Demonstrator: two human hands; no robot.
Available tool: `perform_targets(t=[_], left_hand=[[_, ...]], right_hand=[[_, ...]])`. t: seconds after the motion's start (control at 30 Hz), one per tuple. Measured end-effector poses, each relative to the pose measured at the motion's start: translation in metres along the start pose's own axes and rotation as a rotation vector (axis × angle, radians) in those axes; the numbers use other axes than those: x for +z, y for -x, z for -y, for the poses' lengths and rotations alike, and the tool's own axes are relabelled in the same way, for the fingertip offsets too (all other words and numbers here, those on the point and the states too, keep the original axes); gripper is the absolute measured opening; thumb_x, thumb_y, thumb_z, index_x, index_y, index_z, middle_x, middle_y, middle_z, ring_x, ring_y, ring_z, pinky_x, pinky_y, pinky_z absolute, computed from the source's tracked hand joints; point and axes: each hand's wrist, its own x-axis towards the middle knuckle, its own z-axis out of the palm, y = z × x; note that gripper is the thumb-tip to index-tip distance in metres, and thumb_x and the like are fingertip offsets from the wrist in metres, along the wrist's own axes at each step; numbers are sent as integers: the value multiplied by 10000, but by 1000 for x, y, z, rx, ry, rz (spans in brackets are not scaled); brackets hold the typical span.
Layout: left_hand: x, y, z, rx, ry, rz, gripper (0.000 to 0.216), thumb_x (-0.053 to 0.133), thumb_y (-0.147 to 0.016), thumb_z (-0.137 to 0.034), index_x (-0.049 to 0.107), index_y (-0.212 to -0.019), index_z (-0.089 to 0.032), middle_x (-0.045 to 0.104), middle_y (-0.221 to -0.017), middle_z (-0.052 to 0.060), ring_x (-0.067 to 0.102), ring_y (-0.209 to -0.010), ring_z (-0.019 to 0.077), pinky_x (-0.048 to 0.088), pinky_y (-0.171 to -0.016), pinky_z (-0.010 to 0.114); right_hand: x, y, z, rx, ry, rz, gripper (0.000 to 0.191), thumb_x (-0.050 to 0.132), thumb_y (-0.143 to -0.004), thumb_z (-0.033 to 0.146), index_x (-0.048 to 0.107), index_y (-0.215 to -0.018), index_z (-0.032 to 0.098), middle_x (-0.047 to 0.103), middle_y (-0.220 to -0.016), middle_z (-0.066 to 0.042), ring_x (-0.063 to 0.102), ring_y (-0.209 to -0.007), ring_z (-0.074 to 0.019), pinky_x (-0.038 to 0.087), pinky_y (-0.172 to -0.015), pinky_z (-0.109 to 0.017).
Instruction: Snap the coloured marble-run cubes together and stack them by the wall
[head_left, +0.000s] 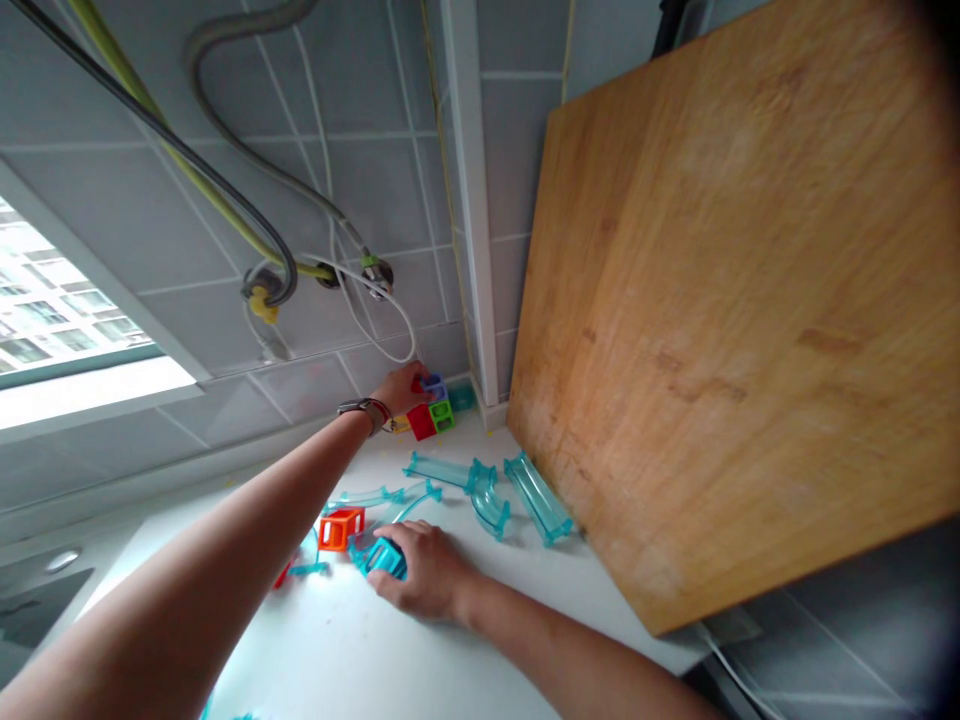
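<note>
Cube blocks (433,412) stand stacked at the wall under our left hand (403,388), whose fingers close on the top blue one. Our right hand (427,578) grips a teal track piece (385,558). Beside it an orange cube (341,528) and curved tracks (487,505) lie loose on the surface (337,640), unjoined.

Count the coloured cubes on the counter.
4 show: an orange cube by the right hand; a red cube and a green cube side by side under a blue cube that the left hand grips. More may be hidden.
</note>
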Motion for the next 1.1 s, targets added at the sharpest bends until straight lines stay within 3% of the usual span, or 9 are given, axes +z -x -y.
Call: perform_targets(t=[0.3,0.57,0.87,1.1], left_hand=[[0,1,5,39,-39,53,395,659,-995,-392,602,-1313,-164,675,-1189,97,690,-978,232,598,-863,437],[3,-6,3,92,-53,90,440,671,-988,-377,574,-1367,-175,653,-1266,112,676,-1072,265,579,-934,488],[-13,13,24,84,-22,59,453,667,-989,-396,574,-1375,-177,638,-1318,122,657,-1142,284,552,-988,520],[-11,11,12,81,-49,45,431,661,-993,-396,590,-1356,-175,633,-1333,123,652,-1157,288,551,-993,523]], right_hand=[[1,0,-2,-8,-9,-15,476,670,-860,400,635,-1301,224,737,-1231,-108,688,-1119,-298,534,-970,-400],[2,-1,-2,8,-21,-3,497,677,-859,408,629,-1321,231,730,-1257,-102,682,-1139,-300,525,-982,-401],[0,0,0,4,-51,-13,488,669,-861,372,638,-1317,202,731,-1240,-118,668,-1128,-300,504,-1001,-402],[0,0,1,0,-65,-20,453,681,-854,351,651,-1285,216,735,-1201,-99,643,-1130,-283,491,-1006,-384]])
